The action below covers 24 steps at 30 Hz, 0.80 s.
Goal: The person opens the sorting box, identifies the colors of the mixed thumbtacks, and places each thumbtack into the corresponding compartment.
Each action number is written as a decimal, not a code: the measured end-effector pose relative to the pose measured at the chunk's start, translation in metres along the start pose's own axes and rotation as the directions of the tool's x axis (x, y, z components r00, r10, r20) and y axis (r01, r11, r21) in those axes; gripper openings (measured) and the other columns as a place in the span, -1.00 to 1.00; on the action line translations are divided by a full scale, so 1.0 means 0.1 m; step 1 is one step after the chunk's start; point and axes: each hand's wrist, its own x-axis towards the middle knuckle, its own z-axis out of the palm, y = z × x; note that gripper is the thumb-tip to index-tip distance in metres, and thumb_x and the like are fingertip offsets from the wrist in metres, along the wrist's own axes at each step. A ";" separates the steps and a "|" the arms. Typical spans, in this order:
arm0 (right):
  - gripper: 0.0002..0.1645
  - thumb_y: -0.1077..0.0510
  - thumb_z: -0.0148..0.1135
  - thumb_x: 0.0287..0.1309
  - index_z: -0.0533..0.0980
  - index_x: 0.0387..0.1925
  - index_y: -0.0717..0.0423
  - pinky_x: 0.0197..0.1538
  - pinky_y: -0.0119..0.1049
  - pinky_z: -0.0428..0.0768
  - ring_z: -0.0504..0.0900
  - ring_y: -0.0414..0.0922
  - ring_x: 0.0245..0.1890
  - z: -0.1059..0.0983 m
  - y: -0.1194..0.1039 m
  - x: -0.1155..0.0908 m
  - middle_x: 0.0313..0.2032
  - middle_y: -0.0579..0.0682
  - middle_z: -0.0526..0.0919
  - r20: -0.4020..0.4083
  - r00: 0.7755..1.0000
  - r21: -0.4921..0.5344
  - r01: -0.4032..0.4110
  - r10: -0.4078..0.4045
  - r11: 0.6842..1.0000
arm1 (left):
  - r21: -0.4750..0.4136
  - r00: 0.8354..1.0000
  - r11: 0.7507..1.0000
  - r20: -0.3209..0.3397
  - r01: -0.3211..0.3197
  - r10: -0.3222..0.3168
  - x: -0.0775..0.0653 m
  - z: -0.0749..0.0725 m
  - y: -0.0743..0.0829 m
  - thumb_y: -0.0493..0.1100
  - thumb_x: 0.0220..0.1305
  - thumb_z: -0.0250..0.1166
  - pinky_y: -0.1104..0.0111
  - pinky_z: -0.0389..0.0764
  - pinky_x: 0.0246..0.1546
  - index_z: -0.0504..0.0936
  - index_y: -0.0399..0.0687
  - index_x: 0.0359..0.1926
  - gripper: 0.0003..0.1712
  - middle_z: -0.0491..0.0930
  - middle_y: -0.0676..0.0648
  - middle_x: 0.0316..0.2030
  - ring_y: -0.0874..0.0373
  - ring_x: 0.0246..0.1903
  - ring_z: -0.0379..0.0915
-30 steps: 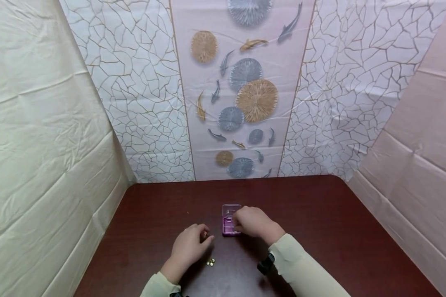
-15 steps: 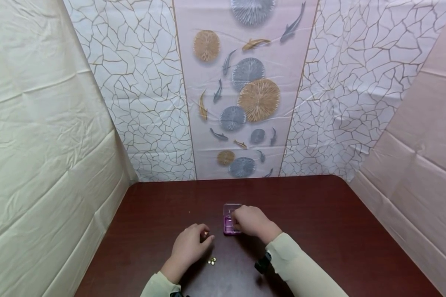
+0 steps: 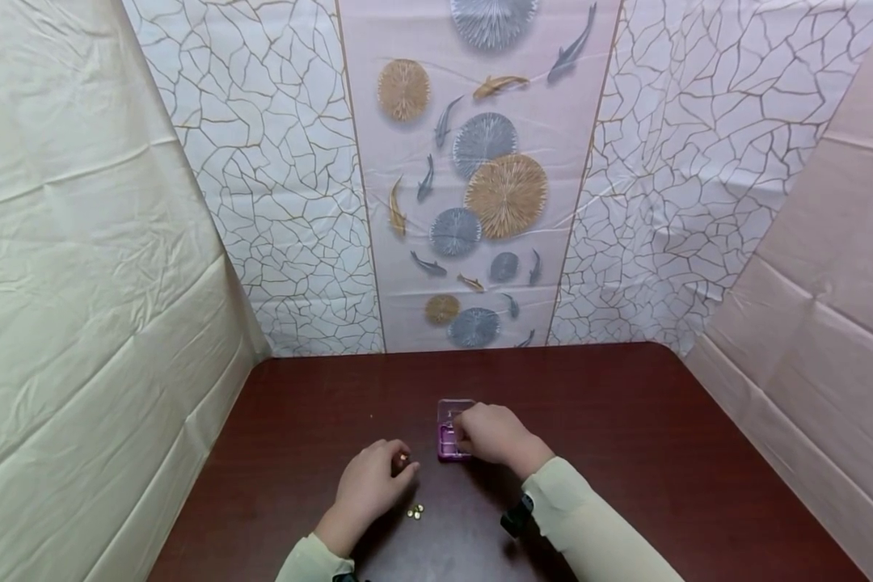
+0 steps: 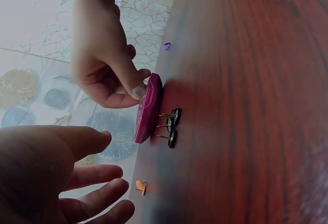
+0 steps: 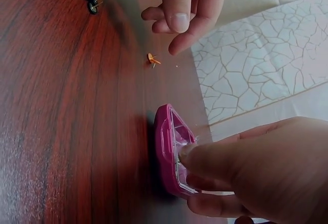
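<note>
I can't tell if the right hand (image 3: 493,435), fingertips in the magenta compartment box (image 5: 163,142), pinches anything. Left of the box, the left hand (image 3: 369,478) hangs loosely spread near an orange tack (image 5: 150,58).

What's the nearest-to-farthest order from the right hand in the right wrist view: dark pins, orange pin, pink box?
1. Pink box, right at the right hand.
2. Orange pin, above the box in the picture.
3. Dark pins, upper left.
</note>
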 end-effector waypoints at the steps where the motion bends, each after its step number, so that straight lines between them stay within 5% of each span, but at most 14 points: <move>1: -0.81 -0.06 0.38 0.11 0.57 -0.52 -0.16 -0.56 -0.23 0.46 0.38 -0.23 -0.64 -0.01 0.00 -0.01 -0.62 -0.21 0.52 -0.006 1.000 -0.001 0.002 -0.002 1.000 | 0.000 1.000 1.000 -0.001 -0.001 0.001 0.00 0.00 0.00 0.16 0.14 0.36 0.24 0.48 -0.48 0.70 0.11 -0.24 -0.70 0.53 0.11 -0.47 0.25 -0.53 0.35; 10: -0.49 -0.23 0.37 0.04 0.63 -0.03 -0.06 -0.31 -0.05 0.66 0.57 -0.17 -0.36 -0.08 0.05 -0.15 -0.13 -0.04 0.66 -0.039 0.999 -0.014 -0.002 0.002 1.000 | 0.003 1.000 1.000 0.019 0.009 -0.009 0.02 -0.01 0.03 0.17 0.14 0.35 0.24 0.47 -0.48 0.70 0.11 -0.22 -0.68 0.52 0.12 -0.46 0.25 -0.52 0.36; 24: -0.47 -0.20 0.36 0.06 0.63 0.00 0.00 -0.23 0.00 0.66 0.59 -0.12 -0.29 -0.16 0.12 -0.32 -0.11 0.01 0.66 -0.004 1.000 0.026 0.009 -0.009 1.000 | 0.006 0.999 1.000 0.032 0.013 -0.013 -0.01 0.02 0.08 0.18 0.14 0.35 0.23 0.48 -0.48 0.70 0.10 -0.18 -0.66 0.52 0.13 -0.46 0.24 -0.52 0.37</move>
